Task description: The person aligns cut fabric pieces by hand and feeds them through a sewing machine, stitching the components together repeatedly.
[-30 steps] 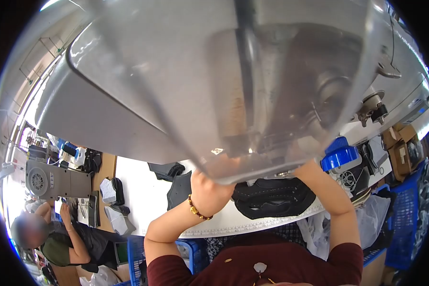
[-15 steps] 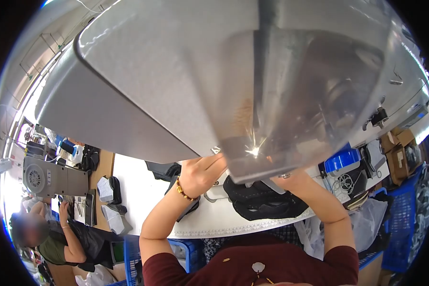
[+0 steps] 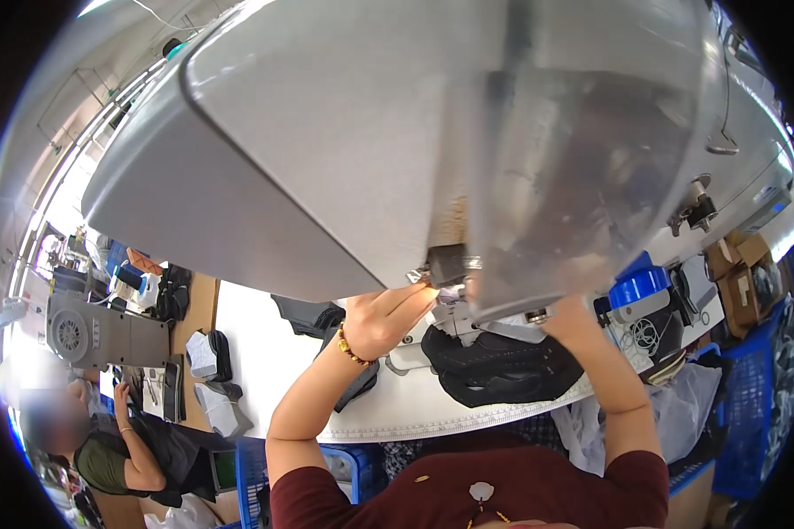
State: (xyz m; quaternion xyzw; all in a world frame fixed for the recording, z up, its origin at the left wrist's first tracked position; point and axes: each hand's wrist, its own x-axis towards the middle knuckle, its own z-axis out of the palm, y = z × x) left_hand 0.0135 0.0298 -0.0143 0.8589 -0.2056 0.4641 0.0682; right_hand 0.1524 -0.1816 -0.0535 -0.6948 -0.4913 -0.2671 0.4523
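A large grey sewing machine head [image 3: 282, 132] fills the upper view, with a clear plastic guard [image 3: 582, 194] in front. My left hand [image 3: 384, 322], with a beaded bracelet at the wrist, has its fingers pressed together near the needle area; whatever its fingertips touch is hidden by the machine. My right hand [image 3: 573, 319] is partly behind the guard's lower edge, and its fingers cannot be made out. Between my hands a stack of black pieces [image 3: 503, 366] lies at the table's front edge. More black pieces [image 3: 309, 315] lie left of my left hand.
A white table [image 3: 256, 353] has a ruler strip along its edge. A blue-topped object [image 3: 640, 286] and coiled white cord [image 3: 644, 335] are at right, beyond them cardboard boxes [image 3: 741, 291] and a blue crate [image 3: 745, 397]. At left, a co-worker [image 3: 128, 454] sits beside another machine [image 3: 106, 331].
The view has shifted, and the guard now sits farther right, uncovering the needle area. My left hand remains beside the needle area. The bright glare on the guard is gone.
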